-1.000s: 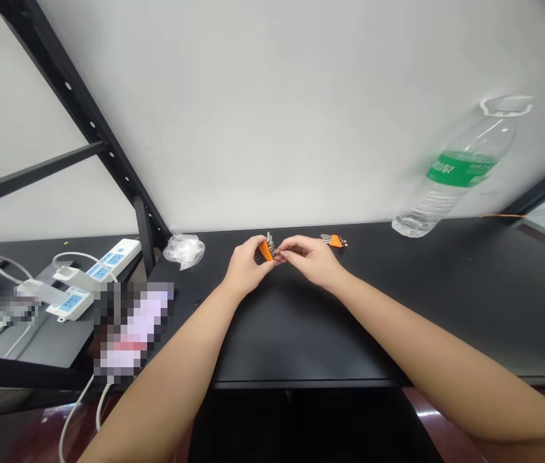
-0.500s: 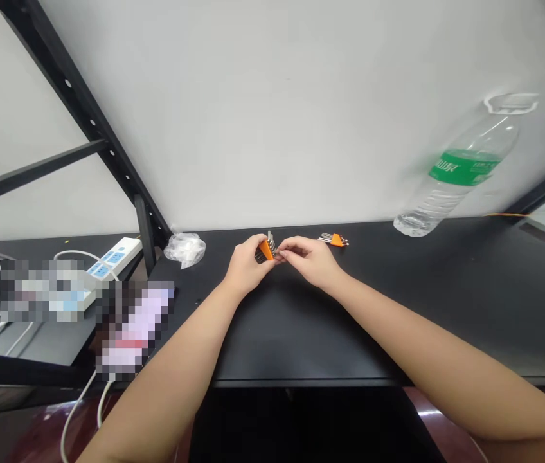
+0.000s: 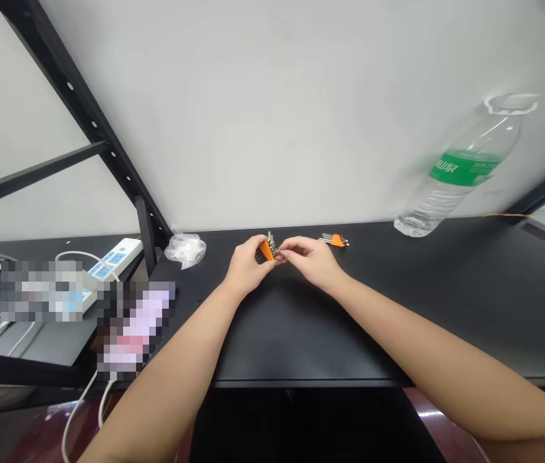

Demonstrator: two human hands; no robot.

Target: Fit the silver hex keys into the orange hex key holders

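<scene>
An orange holder (image 3: 267,249) carrying several metal hex keys (image 3: 271,240) is gripped between the thumb and fingers of my left hand (image 3: 248,265). It is held tilted above the black table, with the bent key ends sticking out on its right side. My right hand (image 3: 312,260) is closed in a pinch right against these key ends, on a small hex key mostly hidden by the fingertips. Behind my right hand lies a second orange holder with hex keys (image 3: 337,240), flat on the table and touched by neither hand.
A large clear bottle (image 3: 465,168) with a green label stands at the back right by the white wall. At the left are a crumpled clear plastic bag (image 3: 186,250), a white power strip (image 3: 117,258), a blurred-out phone-like thing (image 3: 140,328), cables and a black metal frame (image 3: 94,122).
Both hands keep their hold on the hex key set, with hardly any visible shift. The whole view has moved very slightly.
</scene>
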